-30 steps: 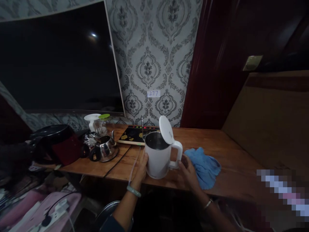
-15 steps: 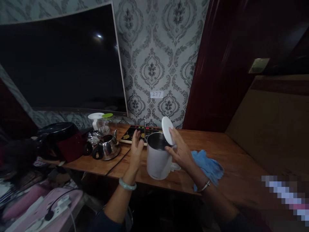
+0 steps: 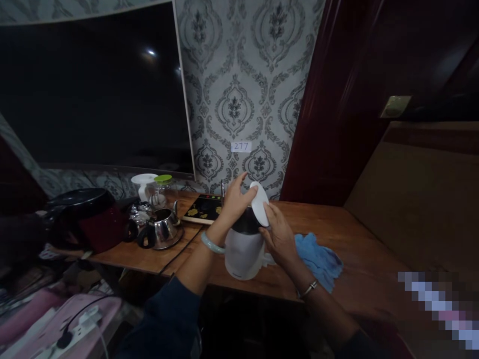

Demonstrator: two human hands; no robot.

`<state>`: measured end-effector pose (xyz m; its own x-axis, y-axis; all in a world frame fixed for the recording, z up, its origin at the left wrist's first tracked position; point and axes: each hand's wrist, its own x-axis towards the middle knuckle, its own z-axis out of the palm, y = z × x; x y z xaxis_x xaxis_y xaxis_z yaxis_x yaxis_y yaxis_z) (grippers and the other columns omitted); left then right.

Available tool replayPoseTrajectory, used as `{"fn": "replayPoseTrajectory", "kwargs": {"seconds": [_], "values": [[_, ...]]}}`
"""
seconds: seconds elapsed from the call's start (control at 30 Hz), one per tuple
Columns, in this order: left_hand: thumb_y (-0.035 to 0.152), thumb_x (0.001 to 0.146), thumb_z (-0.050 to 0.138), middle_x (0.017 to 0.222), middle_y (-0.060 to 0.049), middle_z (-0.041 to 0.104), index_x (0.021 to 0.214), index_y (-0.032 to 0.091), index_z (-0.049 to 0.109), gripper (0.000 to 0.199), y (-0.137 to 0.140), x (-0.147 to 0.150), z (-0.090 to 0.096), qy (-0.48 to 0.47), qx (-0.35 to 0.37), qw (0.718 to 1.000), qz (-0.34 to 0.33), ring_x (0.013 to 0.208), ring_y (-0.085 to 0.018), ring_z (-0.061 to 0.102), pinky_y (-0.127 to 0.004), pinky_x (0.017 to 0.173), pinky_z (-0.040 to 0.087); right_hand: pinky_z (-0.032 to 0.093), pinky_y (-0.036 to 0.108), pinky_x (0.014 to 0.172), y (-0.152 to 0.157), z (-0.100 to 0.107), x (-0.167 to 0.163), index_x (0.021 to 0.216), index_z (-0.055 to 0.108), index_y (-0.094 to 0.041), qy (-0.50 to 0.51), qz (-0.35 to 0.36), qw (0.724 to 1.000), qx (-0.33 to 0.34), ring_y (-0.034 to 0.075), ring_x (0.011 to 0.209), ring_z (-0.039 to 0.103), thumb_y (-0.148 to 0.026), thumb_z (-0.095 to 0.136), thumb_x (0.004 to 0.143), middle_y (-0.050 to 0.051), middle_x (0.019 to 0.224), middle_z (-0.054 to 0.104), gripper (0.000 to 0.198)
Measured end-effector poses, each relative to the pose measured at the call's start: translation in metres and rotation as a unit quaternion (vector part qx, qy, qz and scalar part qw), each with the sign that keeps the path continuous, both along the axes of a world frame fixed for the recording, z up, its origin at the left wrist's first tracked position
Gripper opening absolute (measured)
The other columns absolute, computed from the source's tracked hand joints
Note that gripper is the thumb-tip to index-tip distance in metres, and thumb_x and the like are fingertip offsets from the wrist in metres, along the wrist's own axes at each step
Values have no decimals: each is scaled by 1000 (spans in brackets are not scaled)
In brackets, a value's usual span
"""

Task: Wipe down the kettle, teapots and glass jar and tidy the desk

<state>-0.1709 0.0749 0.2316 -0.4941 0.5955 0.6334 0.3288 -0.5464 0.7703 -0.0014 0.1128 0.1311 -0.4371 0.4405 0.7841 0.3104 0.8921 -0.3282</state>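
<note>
The white electric kettle (image 3: 244, 257) stands upright near the table's front edge, its dark mouth partly hidden by my hands. Its white round lid (image 3: 260, 205) is tilted steeply above the mouth. My right hand (image 3: 279, 232) grips the lid's right side, thumb low by the kettle's rim. My left hand (image 3: 236, 199) is over the kettle's far left side, fingers stretched up and apart, with the thumb at the lid's upper edge. Whether that thumb presses on the lid is hard to tell. Behind them lies a black induction cooktop (image 3: 204, 208) with yellow flower prints.
A blue cloth (image 3: 318, 259) lies right of the kettle on the wooden table (image 3: 359, 239). To the left are a steel teapot (image 3: 164, 230), a green-lidded glass jar (image 3: 163, 189) and a dark red appliance (image 3: 101, 219). A power strip (image 3: 80, 331) sits low at the left.
My left hand has moved up and right from beside the kettle to the lid's upper edge. My right hand still holds the tilted lid over the mouth.
</note>
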Motion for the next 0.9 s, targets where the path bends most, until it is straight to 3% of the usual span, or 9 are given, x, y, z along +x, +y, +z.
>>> {"fn": "replayPoseTrajectory", "kwargs": {"seconds": [0.2, 0.5, 0.73, 0.9], "values": [[13, 64, 79, 113, -10, 75, 102, 19, 79, 38, -20, -27, -19, -29, -68, 997, 36, 121, -36, 62, -53, 117, 36, 42, 54, 112, 2, -8, 0, 159, 36, -24, 12, -18, 1000, 20, 34, 140, 47, -60, 24, 104, 17, 155, 46, 67], [41, 74, 80, 114, -11, 75, 108, 19, 76, 41, -39, -26, -61, -73, -52, 994, 63, 110, -29, 66, -43, 105, 47, 45, 48, 106, -2, -7, 3, 144, 59, -25, 20, 5, 1000, 12, 29, 124, 58, -51, 29, 105, 11, 143, 62, 55], [42, 75, 78, 121, -11, 72, 118, 19, 71, 49, -39, -25, -81, -198, -72, 977, -26, 110, -26, 66, -40, 102, 48, 46, 49, 106, -1, -7, 5, 139, 64, -27, 20, 21, 999, -14, 28, 124, 58, -49, 30, 106, 9, 140, 65, 52], [38, 64, 84, 108, -8, 74, 114, 18, 70, 55, -43, -27, -92, -274, -119, 953, -46, 95, -22, 67, -36, 89, 50, 47, 48, 103, -2, -6, 4, 133, 68, -27, 23, 28, 999, -18, 28, 120, 60, -48, 32, 105, 9, 134, 68, 51]]}}
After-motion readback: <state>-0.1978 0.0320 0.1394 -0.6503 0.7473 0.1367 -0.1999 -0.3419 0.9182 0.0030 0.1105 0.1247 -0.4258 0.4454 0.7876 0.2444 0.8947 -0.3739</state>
